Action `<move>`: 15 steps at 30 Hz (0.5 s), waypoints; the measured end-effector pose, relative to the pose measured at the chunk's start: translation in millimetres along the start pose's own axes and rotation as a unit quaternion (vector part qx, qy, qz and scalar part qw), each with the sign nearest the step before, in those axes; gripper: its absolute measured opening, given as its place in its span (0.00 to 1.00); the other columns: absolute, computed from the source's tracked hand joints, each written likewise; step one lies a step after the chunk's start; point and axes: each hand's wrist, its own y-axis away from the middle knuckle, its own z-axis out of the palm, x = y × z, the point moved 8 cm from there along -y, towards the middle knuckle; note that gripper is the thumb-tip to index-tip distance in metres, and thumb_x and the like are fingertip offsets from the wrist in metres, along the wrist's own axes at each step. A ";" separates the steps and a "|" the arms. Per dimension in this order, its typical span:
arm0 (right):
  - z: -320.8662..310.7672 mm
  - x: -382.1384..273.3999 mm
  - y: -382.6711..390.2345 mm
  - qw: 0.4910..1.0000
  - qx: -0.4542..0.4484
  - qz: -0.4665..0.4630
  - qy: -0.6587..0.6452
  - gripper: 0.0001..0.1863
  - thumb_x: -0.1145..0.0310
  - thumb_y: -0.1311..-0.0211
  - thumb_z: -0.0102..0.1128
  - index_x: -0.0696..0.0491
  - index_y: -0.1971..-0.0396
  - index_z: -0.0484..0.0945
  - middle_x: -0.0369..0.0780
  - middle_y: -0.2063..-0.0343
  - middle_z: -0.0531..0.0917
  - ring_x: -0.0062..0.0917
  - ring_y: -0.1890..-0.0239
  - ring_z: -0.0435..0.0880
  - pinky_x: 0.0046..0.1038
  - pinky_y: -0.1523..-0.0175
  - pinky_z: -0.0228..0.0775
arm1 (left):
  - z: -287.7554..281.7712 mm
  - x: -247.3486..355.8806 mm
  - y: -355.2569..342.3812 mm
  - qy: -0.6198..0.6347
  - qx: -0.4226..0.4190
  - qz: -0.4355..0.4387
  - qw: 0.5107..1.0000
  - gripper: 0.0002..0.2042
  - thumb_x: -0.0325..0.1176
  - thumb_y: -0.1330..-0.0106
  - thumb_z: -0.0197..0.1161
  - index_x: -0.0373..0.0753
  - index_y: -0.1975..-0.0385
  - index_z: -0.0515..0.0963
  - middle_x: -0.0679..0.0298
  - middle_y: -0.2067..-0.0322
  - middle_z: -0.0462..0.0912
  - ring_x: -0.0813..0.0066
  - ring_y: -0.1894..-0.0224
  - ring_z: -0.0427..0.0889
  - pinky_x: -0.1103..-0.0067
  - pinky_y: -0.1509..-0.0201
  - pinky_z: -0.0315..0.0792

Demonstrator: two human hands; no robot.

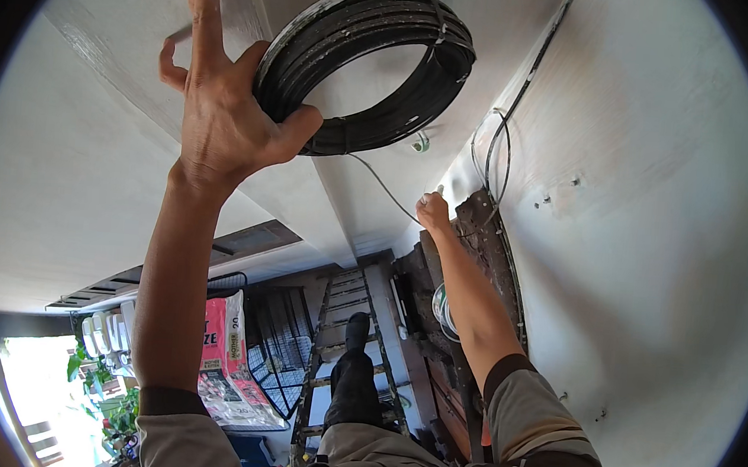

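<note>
A thick coil of black cable [359, 133], speckled with white paint, hangs high in front of me just under the ceiling. My left hand [226, 115] is raised at its left side. The thumb lies over the coil's lower edge and the index finger goes behind it, while the other fingers stick up apart from it. Farther off, my right hand [433, 212] is closed in a fist at the corner where the wall meets the ceiling. What it holds, if anything, is too small to make out. A thin wire [382, 182] runs from the coil toward that hand.
Below me stands a ladder [339, 318], with my dark-shod foot on it. Black cables [523, 88] run along the right wall [650, 253]. A round container [443, 308] sits beside my right forearm. Lower left are a pink-and-white sack [230, 362] and a black wire cage [280, 340].
</note>
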 end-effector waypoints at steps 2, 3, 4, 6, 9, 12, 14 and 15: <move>-2.1 12.4 -5.9 1.000 -0.002 -0.014 0.020 0.05 0.74 0.50 0.59 0.59 0.81 0.76 0.50 0.76 0.77 0.45 0.68 0.79 0.38 0.61 0.71 | 0.6 2.1 -1.6 -0.005 0.005 -0.001 1.000 0.24 0.48 0.66 0.61 0.41 0.68 0.87 0.47 0.28 0.44 0.48 0.26 0.40 0.44 0.36 0.40; 0.9 7.1 -6.3 0.999 -0.030 -0.029 0.008 0.03 0.76 0.52 0.58 0.58 0.81 0.77 0.50 0.75 0.77 0.44 0.68 0.79 0.38 0.61 0.71 | -0.8 0.0 -0.6 -0.009 0.005 -0.002 1.000 0.24 0.48 0.66 0.61 0.41 0.68 0.87 0.47 0.28 0.44 0.48 0.26 0.40 0.44 0.36 0.40; 2.5 3.0 -6.3 0.997 -0.057 -0.043 -0.002 0.02 0.78 0.53 0.57 0.58 0.81 0.78 0.49 0.74 0.77 0.43 0.67 0.80 0.37 0.61 0.71 | -1.4 -0.5 0.5 -0.011 0.004 0.001 1.000 0.25 0.48 0.66 0.61 0.42 0.67 0.87 0.47 0.28 0.44 0.48 0.26 0.40 0.44 0.36 0.40; -2.9 0.7 -7.4 0.996 -0.079 -0.038 -0.010 0.04 0.81 0.56 0.56 0.57 0.80 0.79 0.48 0.74 0.78 0.42 0.68 0.80 0.37 0.61 0.71 | -1.0 -2.0 1.4 -0.009 0.004 0.003 1.000 0.26 0.48 0.66 0.61 0.42 0.65 0.87 0.47 0.28 0.44 0.47 0.26 0.40 0.45 0.36 0.39; -43.9 1.5 -11.9 0.998 0.028 -0.063 -0.006 0.06 0.85 0.60 0.54 0.58 0.83 0.76 0.47 0.75 0.77 0.40 0.70 0.79 0.38 0.63 0.71 | 3.1 1.3 -0.9 0.006 0.015 0.007 1.000 0.26 0.48 0.66 0.61 0.43 0.64 0.87 0.47 0.28 0.44 0.46 0.26 0.40 0.45 0.35 0.38; -68.9 -53.4 -1.2 0.989 0.091 -0.106 0.044 0.07 0.84 0.58 0.56 0.54 0.80 0.76 0.43 0.72 0.76 0.40 0.67 0.75 0.39 0.58 0.68 | 0.3 -1.1 1.5 -0.009 0.000 0.000 1.000 0.26 0.48 0.66 0.60 0.43 0.64 0.87 0.46 0.28 0.44 0.46 0.26 0.40 0.45 0.35 0.39; -83.1 -102.1 19.8 0.980 0.130 -0.140 0.055 0.08 0.84 0.57 0.56 0.54 0.78 0.75 0.41 0.72 0.75 0.40 0.64 0.72 0.39 0.56 0.66 | -4.4 -3.6 1.9 -0.018 0.003 0.000 1.000 0.26 0.47 0.66 0.61 0.43 0.65 0.87 0.46 0.28 0.44 0.45 0.26 0.41 0.44 0.36 0.40; -82.4 -107.3 26.3 0.981 0.126 -0.141 0.037 0.07 0.84 0.56 0.56 0.54 0.77 0.75 0.41 0.71 0.74 0.40 0.63 0.71 0.39 0.56 0.66 | -3.4 -4.0 2.1 -0.016 0.004 0.000 1.000 0.26 0.47 0.66 0.61 0.43 0.65 0.87 0.46 0.28 0.44 0.45 0.26 0.41 0.44 0.36 0.40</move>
